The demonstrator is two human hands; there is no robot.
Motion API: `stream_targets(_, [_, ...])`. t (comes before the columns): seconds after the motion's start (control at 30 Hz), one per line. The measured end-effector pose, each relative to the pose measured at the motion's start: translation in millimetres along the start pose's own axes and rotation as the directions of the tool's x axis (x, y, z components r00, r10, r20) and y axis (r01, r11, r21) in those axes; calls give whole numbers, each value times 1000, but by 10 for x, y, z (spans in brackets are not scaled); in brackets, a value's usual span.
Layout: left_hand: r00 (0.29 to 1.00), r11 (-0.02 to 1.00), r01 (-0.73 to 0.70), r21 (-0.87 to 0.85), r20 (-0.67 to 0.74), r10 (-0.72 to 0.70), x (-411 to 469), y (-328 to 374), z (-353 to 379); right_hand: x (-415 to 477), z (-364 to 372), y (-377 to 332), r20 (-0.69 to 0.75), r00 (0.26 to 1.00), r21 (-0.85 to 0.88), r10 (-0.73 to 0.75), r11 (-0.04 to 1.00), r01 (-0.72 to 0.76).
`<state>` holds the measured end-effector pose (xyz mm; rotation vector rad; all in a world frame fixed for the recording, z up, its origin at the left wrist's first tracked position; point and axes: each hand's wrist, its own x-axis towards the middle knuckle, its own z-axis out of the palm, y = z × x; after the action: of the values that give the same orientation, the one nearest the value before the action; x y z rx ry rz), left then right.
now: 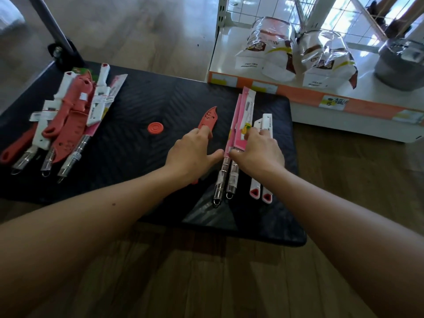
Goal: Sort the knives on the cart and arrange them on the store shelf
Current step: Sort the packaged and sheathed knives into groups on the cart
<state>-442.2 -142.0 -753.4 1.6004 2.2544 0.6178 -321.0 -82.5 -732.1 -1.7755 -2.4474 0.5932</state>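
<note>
On the black cart deck [149, 99] lie knives in two groups. My left hand [195, 152] rests over a red sheathed knife [207, 118], fingers curled on it, thumb reaching right. My right hand [259, 150] lies on two pink-carded knives with clear handles [243, 115]; its thumb presses at their handle ends and its fingers cover them and two white-handled knives [263, 122] beside them. A heap of red, white and pink-carded knives [71, 115] lies at the cart's left. The store shelf [332, 97] stands at the upper right.
A round red disc [154, 128] sits mid-cart. The cart's handle post [55, 31] rises at the far left. On the white shelf stand two foil snack bags [270, 47] and a metal pot [401, 63]. Wooden floor surrounds the cart.
</note>
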Motion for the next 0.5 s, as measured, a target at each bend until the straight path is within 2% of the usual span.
stream_targets(0.37, [994, 983, 111, 148, -21, -109, 21, -812, -467, 11, 229, -687, 61, 995, -64, -82, 994, 86])
stream_targets(0.5, [991, 980, 136, 147, -35, -132, 16, -1186, -677, 46, 425, -1043, 84, 989, -63, -125, 989, 130])
